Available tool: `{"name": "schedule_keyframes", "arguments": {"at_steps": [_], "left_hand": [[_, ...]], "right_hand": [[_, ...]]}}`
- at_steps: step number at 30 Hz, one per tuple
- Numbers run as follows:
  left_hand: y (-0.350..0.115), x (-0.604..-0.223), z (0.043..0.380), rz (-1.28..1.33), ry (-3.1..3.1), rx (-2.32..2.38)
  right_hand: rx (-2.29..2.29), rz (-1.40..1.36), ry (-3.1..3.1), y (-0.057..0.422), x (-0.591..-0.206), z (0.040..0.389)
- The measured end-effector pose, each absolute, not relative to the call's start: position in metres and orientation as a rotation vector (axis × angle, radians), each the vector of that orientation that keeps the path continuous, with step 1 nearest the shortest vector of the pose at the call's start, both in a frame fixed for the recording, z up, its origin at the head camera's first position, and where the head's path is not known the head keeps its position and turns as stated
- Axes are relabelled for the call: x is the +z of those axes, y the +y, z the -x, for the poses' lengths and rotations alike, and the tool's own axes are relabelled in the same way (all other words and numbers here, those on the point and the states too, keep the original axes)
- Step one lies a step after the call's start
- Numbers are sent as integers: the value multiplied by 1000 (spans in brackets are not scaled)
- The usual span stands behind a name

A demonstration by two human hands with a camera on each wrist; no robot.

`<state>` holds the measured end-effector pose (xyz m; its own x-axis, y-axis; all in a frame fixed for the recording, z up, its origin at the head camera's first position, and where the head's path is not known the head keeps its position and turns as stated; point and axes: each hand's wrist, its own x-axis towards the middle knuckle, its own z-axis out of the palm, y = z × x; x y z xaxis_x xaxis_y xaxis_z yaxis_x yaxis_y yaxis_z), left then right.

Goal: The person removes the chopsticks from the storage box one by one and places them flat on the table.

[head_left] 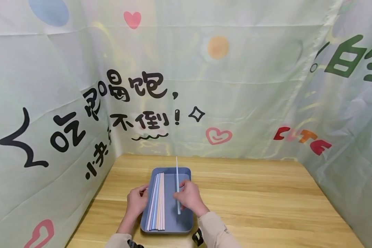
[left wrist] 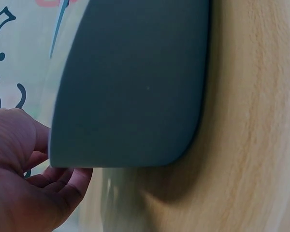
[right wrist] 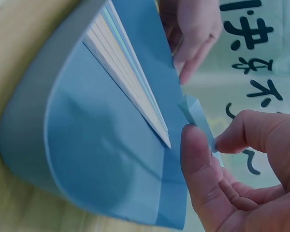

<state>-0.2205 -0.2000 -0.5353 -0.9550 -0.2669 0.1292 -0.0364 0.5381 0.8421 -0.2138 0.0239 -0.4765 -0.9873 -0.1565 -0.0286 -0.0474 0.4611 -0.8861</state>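
A light blue chopstick (head_left: 177, 179) is pinched between the thumb and fingers of my right hand (head_left: 189, 195), above the right part of a blue-grey tray (head_left: 171, 220). Its thin tip points away toward the back cloth, and the squared thick end (right wrist: 194, 112) shows close up in the right wrist view. Several pastel chopsticks (head_left: 156, 203) in pink, blue, cream and white lie side by side along the tray's left part. My left hand (head_left: 137, 199) grips the tray's left rim; in the left wrist view its fingers (left wrist: 70, 186) bend around the edge of the tray wall (left wrist: 130, 87).
The tray sits on a light wood-grain table (head_left: 251, 199). Pale printed cloth (head_left: 251, 96) hangs behind the table and along both sides. Dark wrist straps (head_left: 197, 237) show at the cuffs of the beige sleeves.
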Motion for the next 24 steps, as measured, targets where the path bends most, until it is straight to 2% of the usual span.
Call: {"name": "schedule_keyframes", "arguments": {"at_steps": [24], "left_hand": [[-201, -534, 218, -250, -2563, -1398]], "right_hand": [[-1597, 25, 2636, 89, -489, 214]]}}
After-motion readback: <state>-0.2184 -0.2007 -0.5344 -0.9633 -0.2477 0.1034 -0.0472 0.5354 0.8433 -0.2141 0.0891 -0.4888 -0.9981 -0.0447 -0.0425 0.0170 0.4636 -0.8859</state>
